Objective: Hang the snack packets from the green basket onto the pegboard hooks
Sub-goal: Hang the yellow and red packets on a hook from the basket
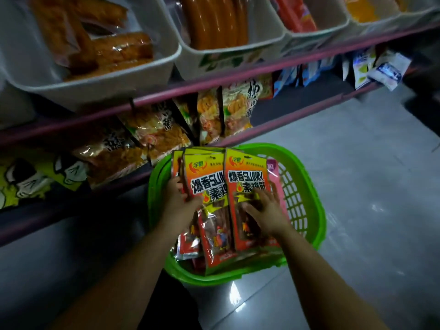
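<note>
A green basket (307,194) stands on the floor below the shelves. Several orange and yellow snack packets with black lettering stand up in it. My left hand (177,201) grips a stack of these packets (204,179) at their left edge, thumb across the front. My right hand (264,210) lies with spread fingers on the front of another orange packet (245,172) on the right. A pink packet (275,175) shows behind it. More orange packets lie lower in the basket. The pegboard hooks are hidden behind hanging goods.
Hanging snack bags (214,113) fill the row under a pink shelf rail (238,77). White bins of sausages (95,48) sit on the shelf above. Yellow and black packets (28,179) hang at the lower left. Grey tiled floor (369,163) spreads to the right.
</note>
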